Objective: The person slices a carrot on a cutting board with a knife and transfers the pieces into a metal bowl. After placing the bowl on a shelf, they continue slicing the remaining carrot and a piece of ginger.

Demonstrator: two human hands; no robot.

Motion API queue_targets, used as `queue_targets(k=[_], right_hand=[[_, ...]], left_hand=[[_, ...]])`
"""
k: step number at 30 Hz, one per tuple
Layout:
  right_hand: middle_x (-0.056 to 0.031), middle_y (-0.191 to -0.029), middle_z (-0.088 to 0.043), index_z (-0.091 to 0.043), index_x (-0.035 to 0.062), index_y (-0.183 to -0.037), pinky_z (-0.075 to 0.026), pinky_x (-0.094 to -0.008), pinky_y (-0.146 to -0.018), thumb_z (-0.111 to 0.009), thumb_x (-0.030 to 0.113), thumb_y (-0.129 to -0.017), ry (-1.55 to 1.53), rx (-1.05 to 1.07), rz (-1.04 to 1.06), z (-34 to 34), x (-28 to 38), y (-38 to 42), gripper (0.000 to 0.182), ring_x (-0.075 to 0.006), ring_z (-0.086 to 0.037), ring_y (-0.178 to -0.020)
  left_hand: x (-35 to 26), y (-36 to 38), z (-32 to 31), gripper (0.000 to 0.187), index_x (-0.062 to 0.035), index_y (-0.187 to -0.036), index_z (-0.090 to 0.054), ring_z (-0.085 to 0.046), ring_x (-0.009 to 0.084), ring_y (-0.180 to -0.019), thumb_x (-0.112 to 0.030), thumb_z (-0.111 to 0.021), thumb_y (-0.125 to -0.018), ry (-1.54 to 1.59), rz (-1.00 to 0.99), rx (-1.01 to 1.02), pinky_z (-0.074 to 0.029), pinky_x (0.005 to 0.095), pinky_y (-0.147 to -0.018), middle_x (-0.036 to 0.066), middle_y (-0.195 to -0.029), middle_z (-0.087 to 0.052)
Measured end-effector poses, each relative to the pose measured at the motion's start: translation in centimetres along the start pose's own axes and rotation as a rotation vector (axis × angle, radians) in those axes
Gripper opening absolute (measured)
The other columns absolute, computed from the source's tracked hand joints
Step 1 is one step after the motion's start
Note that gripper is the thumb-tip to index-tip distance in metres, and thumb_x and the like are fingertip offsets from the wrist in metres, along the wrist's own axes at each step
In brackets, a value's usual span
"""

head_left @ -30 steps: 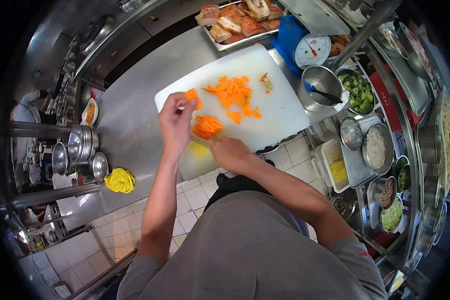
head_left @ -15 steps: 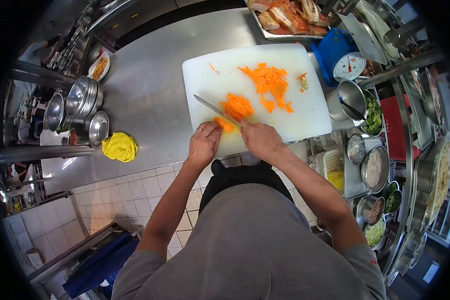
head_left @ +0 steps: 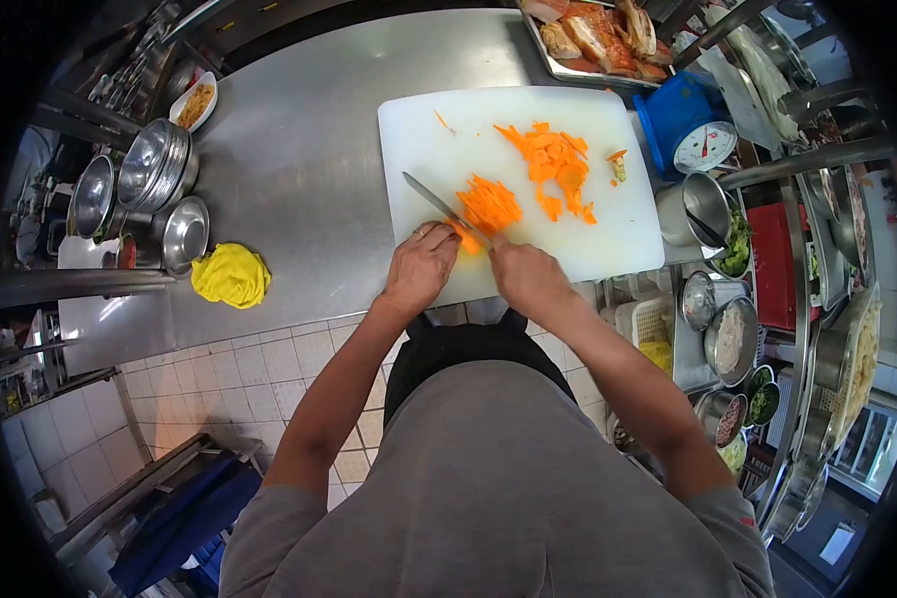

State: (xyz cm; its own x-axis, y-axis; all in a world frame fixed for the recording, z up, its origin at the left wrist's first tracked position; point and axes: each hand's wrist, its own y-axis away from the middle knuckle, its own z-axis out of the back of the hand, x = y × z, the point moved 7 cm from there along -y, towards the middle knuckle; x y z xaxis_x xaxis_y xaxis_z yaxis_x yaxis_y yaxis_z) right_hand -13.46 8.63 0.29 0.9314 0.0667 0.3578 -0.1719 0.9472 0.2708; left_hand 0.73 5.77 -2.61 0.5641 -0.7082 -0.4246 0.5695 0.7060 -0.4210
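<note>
A kitchen knife (head_left: 429,196) is in my right hand (head_left: 530,280), its fingers wrapped round the handle. The blade slants up and left across the white cutting board (head_left: 424,140). My left hand (head_left: 422,265) has bent fingertips pressed on an orange carrot piece (head_left: 468,242), partly hidden by the fingers and blade. Just beyond the blade lies a pile of carrot strips (head_left: 491,204). Farther back, thin carrot slices (head_left: 558,164) are spread over the board. A carrot stub end (head_left: 618,166) sits near the right side.
A yellow cloth (head_left: 231,276) and steel bowls (head_left: 154,164) stand left on the steel counter (head_left: 289,149). Behind the board are a tray of roasted meat (head_left: 598,40) and a blue scale (head_left: 673,110). A steel pot (head_left: 690,211) stands right.
The view has shifted slightly, so the board appears a little farther right. Both hands stay at the carrot piece, and the knife is still at it.
</note>
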Motion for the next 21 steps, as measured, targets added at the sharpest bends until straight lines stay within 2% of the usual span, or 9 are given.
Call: queue_targets(k=[4, 10, 13, 18, 21], right_hand=[[-0.025, -0.08, -0.071, -0.058, -0.0014, -0.102, -0.059, -0.0512, -0.071, -0.048, 0.012, -0.097, -0.035, -0.067, 0.055, 0.5, 0.7, -2.7, 0.017, -0.0418, -0.073, -0.078], [-0.0235, -0.077, -0.07, -0.059, -0.0006, -0.101, -0.06, -0.0493, -0.066, -0.05, 0.012, -0.096, 0.067, -0.078, 0.006, 1.7, 1.5, 1.1, 0.016, -0.0408, -0.072, -0.071], [-0.0225, -0.075, -0.07, -0.06, 0.0, -0.1, -0.06, -0.0475, -0.064, -0.051, 0.01, -0.095, 0.049, -0.135, -0.011, -1.0, 1.0, -0.9, 0.015, -0.0403, -0.073, -0.07], [-0.0227, -0.074, -0.07, -0.059, -0.0001, -0.101, -0.061, -0.0476, -0.065, -0.051, 0.009, -0.095, 0.071, -0.109, 0.024, 1.5, 2.1, -0.6, 0.014, -0.0399, -0.073, -0.071], [-0.0232, -0.075, -0.07, -0.058, 0.0, -0.101, -0.06, -0.0483, -0.064, -0.05, 0.01, -0.095, 0.083, -0.082, -0.021, -0.5, 2.1, -0.5, 0.014, -0.0397, -0.073, -0.071]], left_hand=[[0.1, -0.1, 0.3, 0.016, -0.0008, -0.098, -0.072, -0.065, 0.0307, -0.103, -0.003, -0.069, -0.082, 0.006, -0.05, -0.004, -0.054, 0.0394, -0.091, 0.012, -0.106, -0.069], [0.1, -0.5, 0.7, 0.016, 0.0002, -0.098, -0.07, -0.065, 0.0299, -0.104, -0.005, -0.065, -0.083, -0.019, -0.111, 0.008, -0.055, 0.0379, -0.09, 0.012, -0.104, -0.068], [0.4, -0.7, 0.5, 0.016, 0.0007, -0.099, -0.071, -0.065, 0.0312, -0.104, -0.006, -0.067, -0.086, 0.005, -0.093, 0.031, -0.054, 0.0397, -0.092, 0.013, -0.108, -0.069], [0.4, -0.5, 0.6, 0.015, 0.0012, -0.099, -0.071, -0.065, 0.03, -0.103, -0.007, -0.066, -0.087, -0.002, -0.164, 0.052, -0.054, 0.0391, -0.092, 0.012, -0.107, -0.069], [0.5, -0.5, 0.7, 0.015, 0.0009, -0.098, -0.071, -0.065, 0.0293, -0.102, -0.006, -0.066, -0.086, 0.013, -0.176, 0.067, -0.054, 0.0393, -0.091, 0.011, -0.107, -0.069]])
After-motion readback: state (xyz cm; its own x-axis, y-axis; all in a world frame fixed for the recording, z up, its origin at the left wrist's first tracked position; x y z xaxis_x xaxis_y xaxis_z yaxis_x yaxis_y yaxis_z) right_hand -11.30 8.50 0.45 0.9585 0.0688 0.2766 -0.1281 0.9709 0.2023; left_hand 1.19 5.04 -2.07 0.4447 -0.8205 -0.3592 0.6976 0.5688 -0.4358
